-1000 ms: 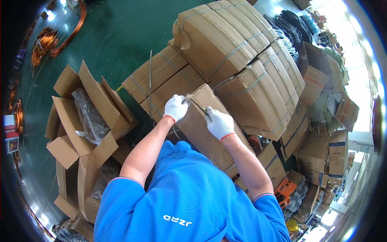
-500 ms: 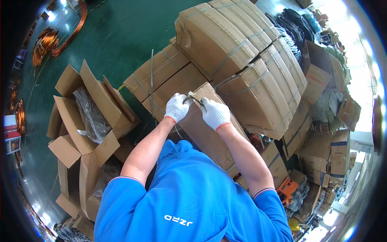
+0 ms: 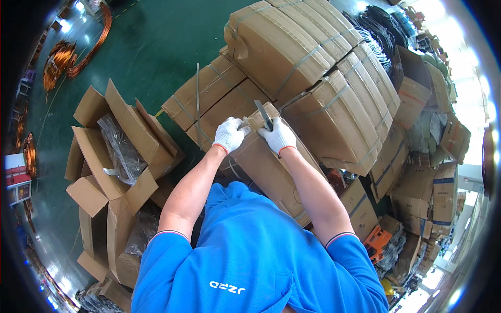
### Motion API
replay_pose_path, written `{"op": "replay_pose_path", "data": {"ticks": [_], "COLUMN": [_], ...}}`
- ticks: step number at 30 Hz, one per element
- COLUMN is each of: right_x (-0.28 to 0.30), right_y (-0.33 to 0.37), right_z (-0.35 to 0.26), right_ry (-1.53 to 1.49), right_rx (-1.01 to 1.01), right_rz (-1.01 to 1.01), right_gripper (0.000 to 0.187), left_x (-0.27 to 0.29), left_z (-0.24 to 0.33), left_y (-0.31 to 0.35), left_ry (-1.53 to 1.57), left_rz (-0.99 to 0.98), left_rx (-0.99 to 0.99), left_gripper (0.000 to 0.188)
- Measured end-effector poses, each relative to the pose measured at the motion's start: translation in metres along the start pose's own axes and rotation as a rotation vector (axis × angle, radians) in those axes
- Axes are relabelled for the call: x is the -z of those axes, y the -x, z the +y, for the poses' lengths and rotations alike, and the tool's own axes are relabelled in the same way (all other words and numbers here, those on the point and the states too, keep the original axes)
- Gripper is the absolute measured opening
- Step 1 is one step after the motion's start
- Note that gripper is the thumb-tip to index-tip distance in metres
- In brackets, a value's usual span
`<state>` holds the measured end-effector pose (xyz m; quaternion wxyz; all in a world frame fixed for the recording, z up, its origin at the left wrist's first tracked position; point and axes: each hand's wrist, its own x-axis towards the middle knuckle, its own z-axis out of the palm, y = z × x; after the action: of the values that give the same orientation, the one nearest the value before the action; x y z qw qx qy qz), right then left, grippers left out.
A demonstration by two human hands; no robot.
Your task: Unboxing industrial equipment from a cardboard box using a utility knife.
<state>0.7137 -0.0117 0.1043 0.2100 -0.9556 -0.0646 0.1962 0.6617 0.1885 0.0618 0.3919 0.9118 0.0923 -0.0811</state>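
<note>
A long closed cardboard box [image 3: 274,175] lies in front of my body, tilted away to the upper left. My right hand [image 3: 280,137], in a white knit glove, is closed round a utility knife [image 3: 264,116] over the far end of this box. The knife's blade points up and away from me. At the box's far left corner is my left hand [image 3: 230,134], gloved too, its fingers curled in and its thumb towards the box. A small pale scrap shows near those fingertips; whether they pinch it is unclear.
Strapped cardboard boxes [image 3: 282,47] are stacked ahead and to the right. Open cartons [image 3: 96,156] with clear plastic film [image 3: 121,148] stand on the left. Copper-coloured wire [image 3: 58,60] lies on the green floor [image 3: 156,41]. An orange object [image 3: 377,243] sits at the lower right.
My hands have moved apart from where they met at the box's end. The knife has swung upright in my right hand, its blade now plainly showing.
</note>
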Motion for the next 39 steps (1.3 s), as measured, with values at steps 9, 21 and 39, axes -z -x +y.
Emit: {"op": "replay_pose_path", "data": {"ticks": [9, 21, 39], "right_x": [0.024, 0.053, 0.071], "right_y": [0.010, 0.193, 0.271], "right_z": [0.009, 0.213, 0.229], "right_ry": [0.083, 0.142, 0.246], "right_rx": [0.037, -0.277, 0.251], "right_rz": [-0.036, -0.144, 0.395], "right_gripper": [0.053, 0.056, 0.029], "left_x": [0.017, 0.041, 0.018], "left_z": [-0.007, -0.014, 0.113], "left_y": [0.033, 0.049, 0.147], "left_ry": [0.363, 0.790, -0.704], "left_rz": [0.102, -0.113, -0.397], "left_rx": [-0.231, -0.037, -0.507], "left_gripper": [0.012, 0.031, 0.031]}}
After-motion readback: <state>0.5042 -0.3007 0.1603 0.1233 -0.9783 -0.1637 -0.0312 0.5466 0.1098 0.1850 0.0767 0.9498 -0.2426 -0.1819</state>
